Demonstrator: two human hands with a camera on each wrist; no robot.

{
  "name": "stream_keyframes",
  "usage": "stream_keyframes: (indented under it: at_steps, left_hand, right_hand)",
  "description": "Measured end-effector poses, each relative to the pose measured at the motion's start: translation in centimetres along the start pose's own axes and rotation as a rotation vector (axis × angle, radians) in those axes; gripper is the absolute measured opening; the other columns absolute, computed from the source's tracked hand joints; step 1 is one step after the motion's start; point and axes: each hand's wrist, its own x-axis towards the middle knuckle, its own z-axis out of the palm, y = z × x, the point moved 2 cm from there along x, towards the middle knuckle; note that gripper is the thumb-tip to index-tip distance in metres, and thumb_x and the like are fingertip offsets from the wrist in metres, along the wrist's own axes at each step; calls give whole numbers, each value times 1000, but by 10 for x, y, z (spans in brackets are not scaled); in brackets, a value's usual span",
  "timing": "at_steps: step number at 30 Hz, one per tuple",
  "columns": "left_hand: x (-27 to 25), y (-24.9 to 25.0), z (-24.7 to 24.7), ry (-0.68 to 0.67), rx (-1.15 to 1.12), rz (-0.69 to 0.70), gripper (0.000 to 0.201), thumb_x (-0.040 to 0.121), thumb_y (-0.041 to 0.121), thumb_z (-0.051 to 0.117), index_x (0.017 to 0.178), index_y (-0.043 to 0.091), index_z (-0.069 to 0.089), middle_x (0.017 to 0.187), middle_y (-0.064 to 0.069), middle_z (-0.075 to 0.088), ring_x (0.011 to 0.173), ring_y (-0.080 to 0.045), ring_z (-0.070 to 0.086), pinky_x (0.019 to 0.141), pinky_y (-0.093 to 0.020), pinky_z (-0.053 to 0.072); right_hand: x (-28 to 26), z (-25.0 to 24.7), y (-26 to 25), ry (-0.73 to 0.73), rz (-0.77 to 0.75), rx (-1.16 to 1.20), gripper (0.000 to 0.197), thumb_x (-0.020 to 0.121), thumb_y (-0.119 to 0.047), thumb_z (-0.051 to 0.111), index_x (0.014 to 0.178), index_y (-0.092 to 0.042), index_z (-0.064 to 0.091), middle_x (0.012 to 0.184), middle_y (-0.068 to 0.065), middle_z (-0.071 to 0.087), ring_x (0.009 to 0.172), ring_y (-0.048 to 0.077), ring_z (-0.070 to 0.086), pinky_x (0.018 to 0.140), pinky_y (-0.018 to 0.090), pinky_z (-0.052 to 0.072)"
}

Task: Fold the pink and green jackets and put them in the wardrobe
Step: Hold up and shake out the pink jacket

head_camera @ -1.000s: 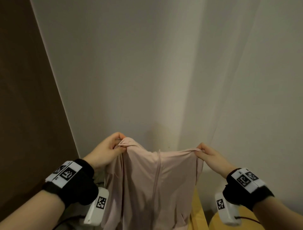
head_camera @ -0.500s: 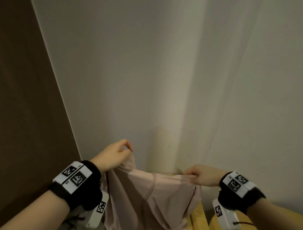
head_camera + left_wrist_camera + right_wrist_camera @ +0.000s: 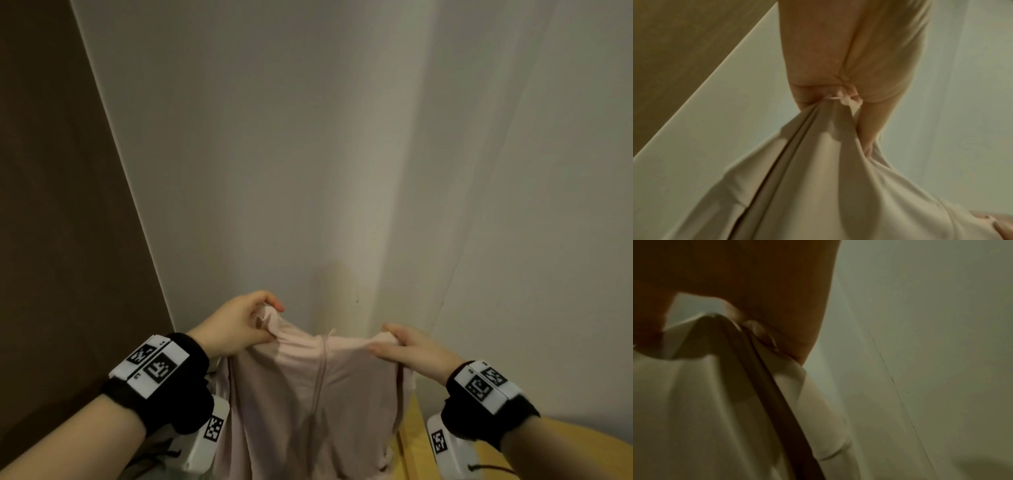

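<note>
The pink jacket (image 3: 315,404) hangs in front of me, held up by its top edge, its zip seam running down the middle. My left hand (image 3: 263,317) pinches the left top corner, thumb and fingers curled round bunched cloth (image 3: 838,100). My right hand (image 3: 390,342) grips the right top corner; in the right wrist view the fabric (image 3: 694,402) drapes down from the fingers. The jacket's lower part runs out of the frame. No green jacket is in view.
A pale wall corner (image 3: 342,171) stands close behind the jacket. A dark brown panel (image 3: 51,205) rises on the left. A yellow wooden surface (image 3: 414,442) shows at the lower right, under my right wrist.
Both hands dipped with the jacket half a second ago and have since risen again. The top edge is pulled taut between them once more.
</note>
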Motion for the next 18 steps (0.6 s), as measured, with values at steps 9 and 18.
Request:
stream_keyframes:
  at_steps: [9, 18]
  left_hand:
    - [-2, 2, -11, 344, 122, -92, 34, 71, 24, 79, 85, 17, 49, 77, 1, 58, 74, -18, 55, 60, -24, 40]
    - [-2, 8, -17, 75, 490, -256, 35, 87, 36, 55, 62, 11, 54, 72, -8, 58, 73, -27, 54, 57, -27, 33]
  right_hand:
    - [3, -13, -27, 180, -200, -138, 30, 77, -1, 67, 72, -22, 46, 69, -11, 50, 63, 1, 46, 59, 12, 35]
    - [5, -16, -35, 233, -57, -458, 18, 84, -29, 62, 81, -12, 70, 71, -1, 61, 72, 17, 57, 62, 28, 38]
